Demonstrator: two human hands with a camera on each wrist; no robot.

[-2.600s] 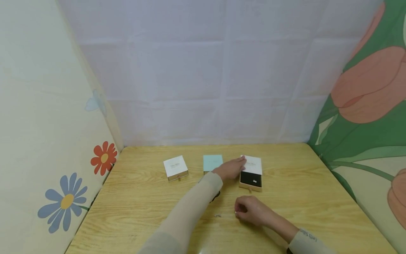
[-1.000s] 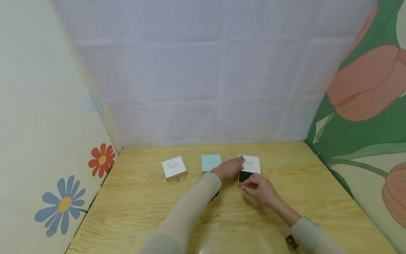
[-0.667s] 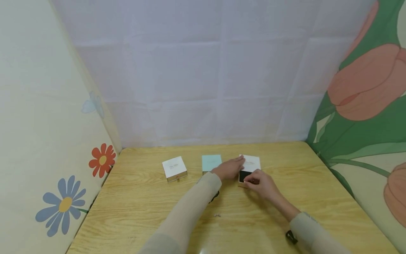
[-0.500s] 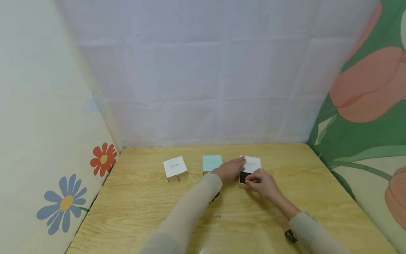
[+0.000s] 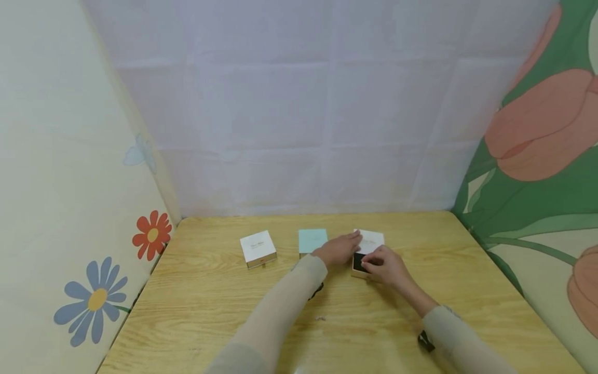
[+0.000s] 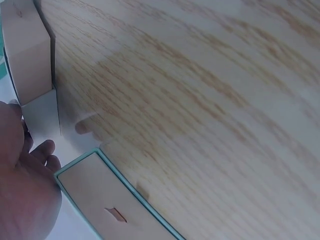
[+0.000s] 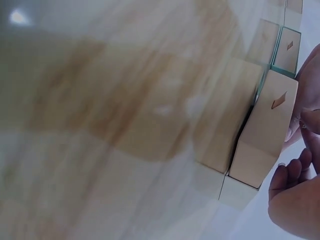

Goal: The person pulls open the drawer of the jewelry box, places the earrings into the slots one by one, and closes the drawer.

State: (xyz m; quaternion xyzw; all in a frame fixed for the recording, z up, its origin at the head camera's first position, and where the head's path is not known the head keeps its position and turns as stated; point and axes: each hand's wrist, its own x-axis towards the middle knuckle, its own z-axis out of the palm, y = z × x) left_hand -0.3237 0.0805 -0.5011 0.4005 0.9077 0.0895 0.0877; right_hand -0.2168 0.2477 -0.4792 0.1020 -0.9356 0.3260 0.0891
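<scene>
A white jewellery box (image 5: 370, 238) stands at the back right, its black-lined drawer (image 5: 358, 261) pulled out toward me. My left hand (image 5: 338, 249) reaches across from the left and rests its fingers on the lid's left edge; the left wrist view shows this hand (image 6: 25, 185) close beside the white sleeve (image 6: 42, 116). Over the drawer is my right hand (image 5: 385, 267), thumb and forefinger pinched together. Between those fingertips the right wrist view shows a tiny shiny earring (image 7: 303, 125), mostly hidden. The drawer's right part is behind my right hand.
A teal box (image 5: 313, 239) sits just left of the white one, partly covered by my left hand. Farther left stands another white box (image 5: 258, 248). Small shiny pieces (image 5: 320, 318) lie on the wooden table (image 5: 196, 311) between my forearms.
My right hand has moved from the front of the table back to the drawer, then slightly deeper over it, still pinching. My left hand has stayed on the box lid.
</scene>
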